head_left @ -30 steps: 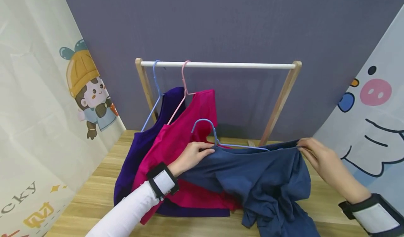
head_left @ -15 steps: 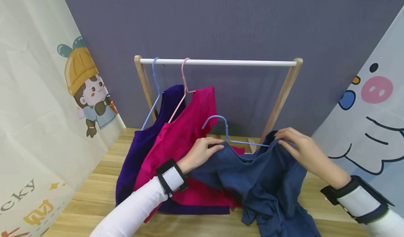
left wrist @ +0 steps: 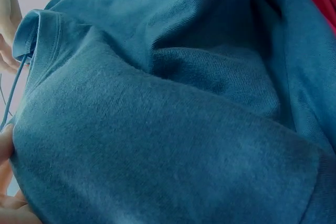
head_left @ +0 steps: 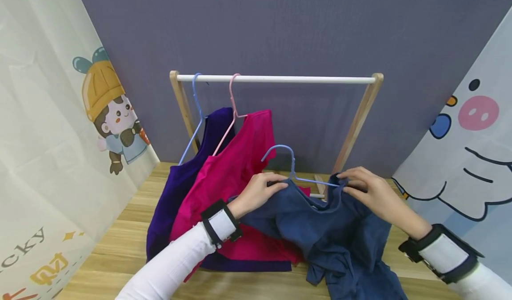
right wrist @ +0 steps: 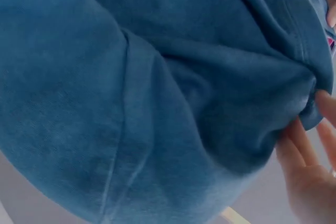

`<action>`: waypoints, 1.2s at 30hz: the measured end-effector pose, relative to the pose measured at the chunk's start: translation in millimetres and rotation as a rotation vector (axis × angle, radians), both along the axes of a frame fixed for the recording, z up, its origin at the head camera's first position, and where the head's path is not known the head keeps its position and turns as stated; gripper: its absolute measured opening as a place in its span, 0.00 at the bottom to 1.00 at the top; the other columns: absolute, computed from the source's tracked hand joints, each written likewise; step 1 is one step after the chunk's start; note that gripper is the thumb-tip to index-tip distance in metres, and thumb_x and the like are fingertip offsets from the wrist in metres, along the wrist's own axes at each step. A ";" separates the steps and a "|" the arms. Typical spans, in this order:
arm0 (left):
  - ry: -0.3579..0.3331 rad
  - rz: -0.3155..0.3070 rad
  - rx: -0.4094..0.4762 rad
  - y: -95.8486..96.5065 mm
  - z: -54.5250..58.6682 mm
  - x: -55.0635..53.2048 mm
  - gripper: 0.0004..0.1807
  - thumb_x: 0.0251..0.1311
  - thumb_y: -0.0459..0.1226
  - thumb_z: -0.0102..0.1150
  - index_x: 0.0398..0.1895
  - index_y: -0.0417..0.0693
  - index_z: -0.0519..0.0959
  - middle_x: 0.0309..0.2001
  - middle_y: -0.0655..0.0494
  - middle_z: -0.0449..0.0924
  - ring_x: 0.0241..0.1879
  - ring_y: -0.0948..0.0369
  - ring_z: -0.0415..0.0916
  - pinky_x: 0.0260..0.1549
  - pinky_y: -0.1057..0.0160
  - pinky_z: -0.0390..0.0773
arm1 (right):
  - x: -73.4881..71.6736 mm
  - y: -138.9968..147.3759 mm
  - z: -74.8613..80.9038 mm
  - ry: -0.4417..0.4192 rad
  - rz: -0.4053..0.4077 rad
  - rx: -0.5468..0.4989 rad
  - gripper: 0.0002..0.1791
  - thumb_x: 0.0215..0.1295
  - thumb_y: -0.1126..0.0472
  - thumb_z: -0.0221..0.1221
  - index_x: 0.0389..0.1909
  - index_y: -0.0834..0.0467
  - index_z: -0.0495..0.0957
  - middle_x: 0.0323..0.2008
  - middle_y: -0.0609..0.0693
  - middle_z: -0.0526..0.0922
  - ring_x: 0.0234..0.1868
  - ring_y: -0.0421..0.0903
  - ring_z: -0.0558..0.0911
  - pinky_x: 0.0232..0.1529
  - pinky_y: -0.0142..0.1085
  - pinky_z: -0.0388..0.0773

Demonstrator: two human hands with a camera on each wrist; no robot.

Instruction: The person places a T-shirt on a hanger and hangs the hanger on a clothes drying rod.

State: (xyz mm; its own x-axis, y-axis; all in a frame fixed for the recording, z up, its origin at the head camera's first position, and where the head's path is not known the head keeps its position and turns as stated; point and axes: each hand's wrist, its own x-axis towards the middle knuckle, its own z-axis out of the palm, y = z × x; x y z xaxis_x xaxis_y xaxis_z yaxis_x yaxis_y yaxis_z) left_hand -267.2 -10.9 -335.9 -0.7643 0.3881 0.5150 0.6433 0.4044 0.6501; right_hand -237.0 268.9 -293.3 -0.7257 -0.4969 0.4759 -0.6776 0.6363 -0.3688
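A dark blue knit shirt point(head_left: 320, 224) lies bunched over the table, its neckline lifted. From the neckline rises a blue hanger point(head_left: 293, 163) with its hook upright; the left part of its bar is hidden inside the cloth. My left hand point(head_left: 258, 195) pinches the shirt beside the base of the hook. At the right of the neckline, my right hand point(head_left: 376, 195) pinches the collar edge around the hanger's right arm. In the right wrist view, the fingers point(right wrist: 296, 148) meet the gathered edge of the cloth. The left wrist view shows mostly the shirt point(left wrist: 173, 140).
A rack with a white rail point(head_left: 304, 79) and wooden legs stands behind. On its left hang a purple garment point(head_left: 160, 211) on a blue hanger and a magenta garment point(head_left: 224, 175) on a pink hanger. A wood-grain table point(head_left: 120, 246) lies below; printed curtains flank both sides.
My right hand has moved left along the neckline, drawing the collar in toward the hook and bunching it. My left hand and the hanger have shifted slightly right.
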 end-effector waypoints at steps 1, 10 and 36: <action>0.002 -0.001 -0.001 0.1 -0.2 0.0 0.11 0.54 0.36 0.58 0.40 0.42 0.81 0.35 0.53 0.81 0.39 0.62 0.76 0.40 0.70 0.72 | 0.4 0.2 -0.4 -0.034 -0.004 -0.014 0.21 0.50 0.77 0.58 0.48 0.64 0.71 0.42 0.56 0.72 0.37 0.51 0.80 0.35 0.33 0.77; 0.007 -0.017 -0.010 1.6 1.4 -0.9 0.12 0.53 0.36 0.59 0.40 0.42 0.81 0.36 0.53 0.81 0.40 0.62 0.76 0.41 0.70 0.71 | -0.8 1.4 3.3 -0.165 -0.172 0.074 0.17 0.57 0.63 0.58 0.45 0.68 0.75 0.38 0.61 0.80 0.35 0.52 0.80 0.33 0.42 0.76; 0.041 0.062 -0.048 -19.1 3.5 -5.5 0.05 0.51 0.33 0.60 0.30 0.42 0.80 0.32 0.54 0.80 0.36 0.61 0.76 0.39 0.66 0.72 | 6.2 49.6 7.0 -0.186 -0.186 0.074 0.10 0.58 0.65 0.56 0.39 0.66 0.76 0.32 0.54 0.80 0.28 0.28 0.73 0.26 0.29 0.72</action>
